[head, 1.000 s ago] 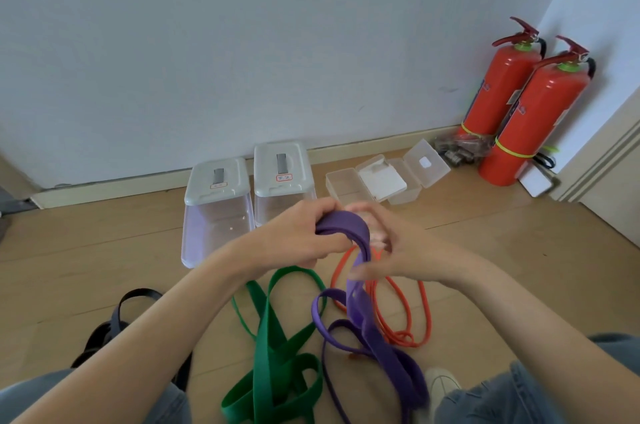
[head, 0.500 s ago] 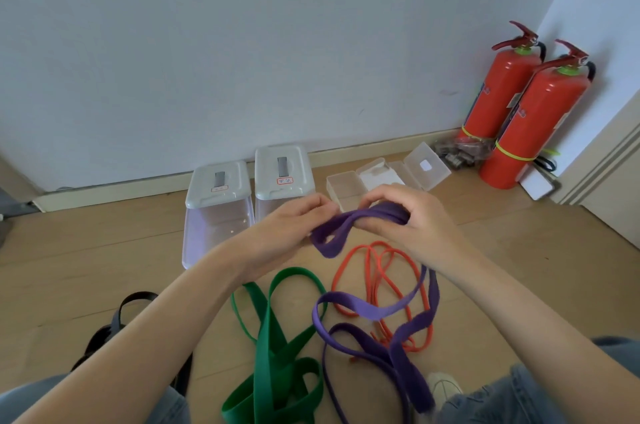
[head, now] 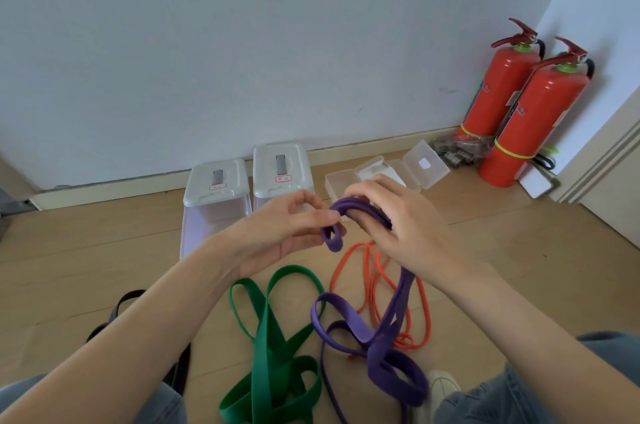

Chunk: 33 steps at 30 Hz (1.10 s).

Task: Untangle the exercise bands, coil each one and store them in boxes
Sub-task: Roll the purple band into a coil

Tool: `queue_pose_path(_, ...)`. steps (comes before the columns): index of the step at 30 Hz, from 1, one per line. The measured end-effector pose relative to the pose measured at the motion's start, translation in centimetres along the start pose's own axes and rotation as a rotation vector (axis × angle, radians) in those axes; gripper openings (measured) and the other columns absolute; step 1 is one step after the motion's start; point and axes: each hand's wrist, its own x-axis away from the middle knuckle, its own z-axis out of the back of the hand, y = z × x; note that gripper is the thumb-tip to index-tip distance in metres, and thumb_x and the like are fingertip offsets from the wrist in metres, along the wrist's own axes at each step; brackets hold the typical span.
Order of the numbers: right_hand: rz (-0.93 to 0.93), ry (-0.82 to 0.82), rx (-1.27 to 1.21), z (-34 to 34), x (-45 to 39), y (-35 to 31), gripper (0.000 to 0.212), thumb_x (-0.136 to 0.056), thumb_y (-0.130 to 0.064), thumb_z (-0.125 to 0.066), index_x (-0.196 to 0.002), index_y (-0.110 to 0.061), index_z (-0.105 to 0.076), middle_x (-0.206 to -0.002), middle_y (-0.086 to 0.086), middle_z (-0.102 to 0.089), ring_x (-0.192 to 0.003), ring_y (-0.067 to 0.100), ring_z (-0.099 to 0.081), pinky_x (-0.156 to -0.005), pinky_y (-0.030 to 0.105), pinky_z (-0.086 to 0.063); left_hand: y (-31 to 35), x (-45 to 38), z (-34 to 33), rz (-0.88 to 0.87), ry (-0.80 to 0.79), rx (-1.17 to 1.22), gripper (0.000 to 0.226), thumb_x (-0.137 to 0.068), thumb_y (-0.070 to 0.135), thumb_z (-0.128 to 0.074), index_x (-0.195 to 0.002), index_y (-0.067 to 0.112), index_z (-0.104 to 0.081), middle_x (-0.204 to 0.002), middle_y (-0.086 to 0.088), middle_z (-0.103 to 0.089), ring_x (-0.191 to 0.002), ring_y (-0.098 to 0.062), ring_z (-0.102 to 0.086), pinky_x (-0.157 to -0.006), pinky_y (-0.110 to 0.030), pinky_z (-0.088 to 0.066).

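Holding: your two hands meet above the wooden floor [head: 502, 250], both on the purple band [head: 384, 347].
Left hand: your left hand [head: 277, 233] pinches a small loop at the band's upper end between thumb and curled fingers.
Right hand: your right hand [head: 398, 223] has its fingers wrapped over several purple turns, closed around them.
Purple band: from your right hand it hangs down to loose loops on the floor near your shoe [head: 440, 385].
Green band: the green band [head: 273, 347] lies in flat loops on the floor, just left of the purple one.
Orange band: the thin orange band [head: 374, 292] lies under and behind the purple loops.
Black band: a black band [head: 121, 306] shows partly beside your left forearm.
Boxes: two lidded boxes [head: 249, 181] stand by the wall; each lid bears a small red-edged label, too small to read.
Open cases: small clear cases [head: 391, 171] lie open to their right.
Extinguishers: two red fire extinguishers [head: 519, 105] stand in the corner; their label print is unreadable.
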Motion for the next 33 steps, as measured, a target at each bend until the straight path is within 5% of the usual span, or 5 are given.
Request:
queue_pose_path(7, -0.134, -0.177, -0.143, -0.6, -0.3, 0.1, 0.051, -0.067, -0.054, -0.073, -0.109, -0.029, -0.061, -0.088, -0.019, -0.049, -0.071, -0.011, -0.049, -0.059, 0.011, -0.034, -0.3, -0.2, 0.6, -0.011, 0.132, 0.065, 0.033, -0.077, 0.006, -0.067, -0.099, 0.010, -0.042, -0.095, -0.018, -0.072, -0.084, -0.023, -0.071, -0.071, -0.025, -0.058)
queue_pose_path(14, -0.050, -0.134, -0.121, 0.3, -0.2, -0.2, 0.030, -0.076, -0.043, -0.070, -0.092, -0.018, -0.071, -0.086, -0.010, -0.057, -0.071, 0.009, -0.056, -0.063, 0.032, -0.046, -0.5, 0.2, 1.3, 0.091, -0.022, 0.033, 0.047, -0.069, 0.008, -0.069, -0.112, 0.005, -0.050, -0.100, -0.014, -0.072, -0.089, -0.019, -0.070, -0.070, -0.020, -0.055)
queue_pose_path(18, 0.079, -0.268, -0.013, 0.5, 0.2, -0.8, 0.023, -0.081, -0.036, -0.069, -0.095, -0.018, -0.072, -0.090, -0.007, -0.061, -0.074, 0.012, -0.058, -0.061, 0.034, -0.046, -0.2, 0.8, 1.7, 0.172, -0.242, -0.453, 0.033, -0.078, 0.016, -0.069, -0.109, 0.025, -0.063, -0.110, 0.004, -0.069, -0.099, -0.006, -0.064, -0.080, -0.014, -0.050)
queue_pose_path(21, 0.186, -0.371, 0.080, 0.1, 0.6, -1.3, 0.024, -0.082, -0.038, -0.067, -0.097, -0.021, -0.073, -0.092, -0.006, -0.063, -0.072, 0.011, -0.057, -0.057, 0.027, -0.043, -0.2, 0.7, 1.6, 0.214, -0.286, -0.699, 0.032, -0.079, 0.017, -0.071, -0.108, 0.027, -0.064, -0.112, 0.003, -0.067, -0.103, -0.010, -0.062, -0.085, -0.016, -0.048)
queue_pose_path(33, 0.273, -0.229, 0.031, 0.1, 1.1, -1.6, 0.019, -0.079, -0.032, -0.068, -0.088, -0.016, -0.074, -0.087, -0.004, -0.064, -0.062, 0.012, -0.057, -0.049, 0.031, -0.047, -0.4, 0.8, 1.3, 0.220, -0.365, -0.555, 0.035, -0.071, 0.027, -0.071, -0.106, 0.024, -0.068, -0.109, 0.003, -0.069, -0.098, -0.005, -0.063, -0.078, -0.008, -0.046)
